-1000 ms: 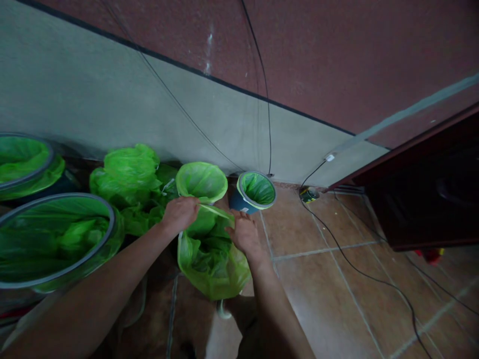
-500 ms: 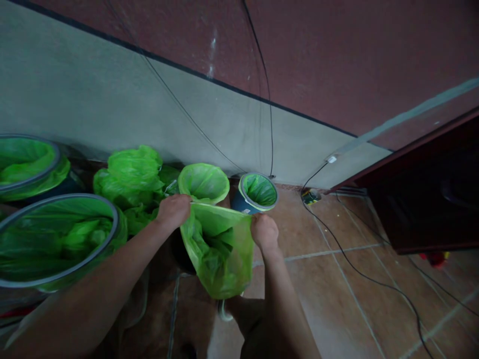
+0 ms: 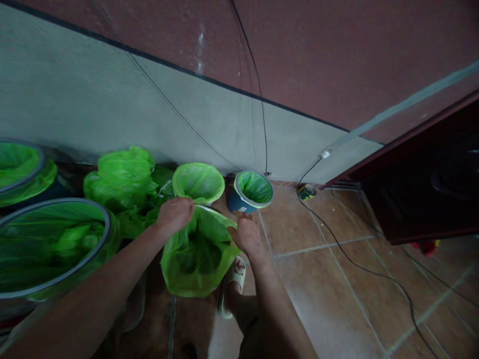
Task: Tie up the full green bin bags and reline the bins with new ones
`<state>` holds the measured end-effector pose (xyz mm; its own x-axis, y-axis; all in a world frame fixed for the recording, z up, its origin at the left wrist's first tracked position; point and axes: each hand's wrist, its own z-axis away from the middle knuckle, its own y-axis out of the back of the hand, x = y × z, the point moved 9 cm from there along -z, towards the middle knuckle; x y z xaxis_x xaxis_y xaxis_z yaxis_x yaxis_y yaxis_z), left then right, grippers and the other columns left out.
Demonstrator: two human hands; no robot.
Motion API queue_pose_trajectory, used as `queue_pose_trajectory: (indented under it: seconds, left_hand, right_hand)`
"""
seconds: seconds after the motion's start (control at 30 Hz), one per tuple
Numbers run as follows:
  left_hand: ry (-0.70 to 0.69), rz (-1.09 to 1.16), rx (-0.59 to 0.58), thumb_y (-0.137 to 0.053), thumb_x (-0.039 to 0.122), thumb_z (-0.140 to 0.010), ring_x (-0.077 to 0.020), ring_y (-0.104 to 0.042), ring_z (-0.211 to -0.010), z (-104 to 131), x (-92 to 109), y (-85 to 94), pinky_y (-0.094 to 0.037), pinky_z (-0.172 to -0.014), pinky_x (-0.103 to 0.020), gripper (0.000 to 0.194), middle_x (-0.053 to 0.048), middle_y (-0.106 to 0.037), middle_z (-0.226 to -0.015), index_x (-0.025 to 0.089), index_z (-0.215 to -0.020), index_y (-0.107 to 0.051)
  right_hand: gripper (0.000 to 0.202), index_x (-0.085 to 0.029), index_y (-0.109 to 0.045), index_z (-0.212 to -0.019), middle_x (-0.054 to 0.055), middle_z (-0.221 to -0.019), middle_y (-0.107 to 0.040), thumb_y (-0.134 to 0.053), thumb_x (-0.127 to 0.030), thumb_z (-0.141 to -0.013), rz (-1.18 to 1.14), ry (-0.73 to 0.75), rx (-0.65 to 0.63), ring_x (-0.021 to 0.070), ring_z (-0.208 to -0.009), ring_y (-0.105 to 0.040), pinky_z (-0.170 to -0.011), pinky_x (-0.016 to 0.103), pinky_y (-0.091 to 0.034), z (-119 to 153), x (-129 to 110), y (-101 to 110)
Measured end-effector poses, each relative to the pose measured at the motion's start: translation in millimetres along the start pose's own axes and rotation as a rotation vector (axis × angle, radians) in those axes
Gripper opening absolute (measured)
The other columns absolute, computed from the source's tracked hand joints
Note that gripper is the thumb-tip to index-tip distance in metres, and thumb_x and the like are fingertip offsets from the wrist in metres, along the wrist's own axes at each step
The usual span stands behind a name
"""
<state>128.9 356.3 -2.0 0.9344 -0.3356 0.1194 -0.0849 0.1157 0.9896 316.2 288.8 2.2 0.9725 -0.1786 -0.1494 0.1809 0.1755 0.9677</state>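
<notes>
The left hand (image 3: 175, 215) and the right hand (image 3: 247, 234) both pinch the far rim of the green bag (image 3: 190, 286) (stretched sideways between them), whose open mouth lies just below, nearer the left.

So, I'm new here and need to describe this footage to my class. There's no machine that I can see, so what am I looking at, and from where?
You are right: there is no robot. These are a person's own bare hands, and every picture comes from one camera worn on the head, looking forward and down.

The left hand and right hand hold a green plastic bag by its top edge, its mouth open.

On the tiled floor, along the wall, stand a small blue bin, a bin with a pale green liner and, at far left, two wide-rimmed bins, one nearer, one farther. Crumpled green plastic lies between.
</notes>
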Motion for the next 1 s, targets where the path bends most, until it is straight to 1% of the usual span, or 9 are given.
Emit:
queue_pose_trajectory:
  seconds: [0.1,0.2,0.3,0.5,0.63,0.77,0.9,0.97,1.0]
  left_hand:
    - [-0.033,0.029,0.002,-0.036,0.033,-0.094,-0.0250,-0.069,-0.093,4,12,-1.2,-0.050,-0.080,-0.033,0.039,-0.010,-0.074,-0.096,0.020,-0.097,-0.072]
    - [-0.084,0.096,0.024,-0.037,0.034,-0.095,-0.0237,-0.068,-0.093,8,24,-1.6,-0.049,-0.083,-0.033,0.038,-0.008,-0.075,-0.097,0.021,-0.100,-0.072]
    - [-0.113,0.137,0.019,-0.037,0.035,-0.095,-0.0225,-0.068,-0.093,10,30,-2.6,-0.048,-0.082,-0.031,0.037,-0.007,-0.075,-0.097,0.022,-0.098,-0.072]
    - [-0.029,0.053,0.007,-0.037,0.033,-0.095,-0.0216,-0.068,-0.092,4,6,-3.1,-0.049,-0.079,-0.030,0.037,-0.007,-0.075,-0.095,0.022,-0.093,-0.072]
    - [0.004,0.044,0.006,-0.037,0.034,-0.094,-0.0234,-0.069,-0.093,1,-9,-5.1,-0.050,-0.080,-0.032,0.037,-0.008,-0.075,-0.097,0.022,-0.097,-0.072]
    - [0.027,0.038,0.020,-0.038,0.031,-0.092,-0.0258,-0.070,-0.090,1,-14,-3.4,-0.051,-0.076,-0.033,0.036,-0.010,-0.075,-0.093,0.021,-0.096,-0.072]
    - [0.054,0.042,0.072,-0.040,0.028,-0.090,-0.0251,-0.070,-0.087,2,-14,4.1,-0.050,-0.074,-0.032,0.032,-0.010,-0.074,-0.089,0.020,-0.095,-0.070]
    - [0.053,0.067,0.100,-0.040,0.028,-0.089,-0.0239,-0.070,-0.086,3,-11,8.0,-0.050,-0.073,-0.031,0.031,-0.009,-0.074,-0.088,0.020,-0.094,-0.070]
    - [0.050,0.081,0.111,-0.040,0.029,-0.089,-0.0235,-0.070,-0.085,3,-9,9.6,-0.049,-0.073,-0.031,0.031,-0.008,-0.074,-0.088,0.020,-0.094,-0.069]
  right_hand:
    - [0.037,-0.016,-0.062,-0.121,0.014,-0.124,-0.064,-0.062,-0.033,-0.088,0.045,0.044,0.024,0.0284,-0.119,-0.056,-0.100,0.038,-0.043,-1,-16,-2]
    - [0.026,-0.018,-0.067,-0.111,0.013,-0.118,-0.067,-0.055,-0.031,-0.092,0.080,0.056,0.055,0.0256,-0.114,-0.059,-0.100,0.036,-0.042,-4,-22,-2]
    - [0.026,-0.018,-0.070,-0.100,0.013,-0.108,-0.071,-0.047,-0.028,-0.096,0.105,0.045,0.059,0.0233,-0.104,-0.064,-0.096,0.034,-0.044,-7,-22,-2]
    - [0.034,-0.018,-0.072,-0.099,0.012,-0.098,-0.073,-0.038,-0.026,-0.097,0.113,-0.006,0.071,0.0226,-0.094,-0.068,-0.082,0.030,-0.048,-8,-13,2]
    - [0.036,-0.018,-0.073,-0.099,0.013,-0.097,-0.074,-0.038,-0.028,-0.097,0.101,-0.120,0.076,0.0229,-0.095,-0.069,-0.082,0.030,-0.048,-8,6,14]
    - [0.035,-0.018,-0.073,-0.101,0.014,-0.098,-0.074,-0.040,-0.026,-0.095,0.092,-0.218,0.061,0.0240,-0.098,-0.069,-0.082,0.031,-0.049,-6,31,24]
    - [0.030,-0.017,-0.073,-0.101,0.015,-0.103,-0.073,-0.046,-0.025,-0.091,0.036,-0.273,-0.082,0.0258,-0.101,-0.068,-0.082,0.032,-0.049,0,51,13]
    - [0.032,-0.016,-0.069,-0.113,0.015,-0.111,-0.071,-0.057,-0.029,-0.086,0.007,-0.249,-0.111,0.0277,-0.107,-0.065,-0.087,0.035,-0.048,4,49,6]
    - [0.042,-0.016,-0.064,-0.122,0.015,-0.117,-0.068,-0.063,-0.031,-0.083,-0.005,-0.214,-0.093,0.0285,-0.113,-0.062,-0.091,0.036,-0.047,5,43,5]
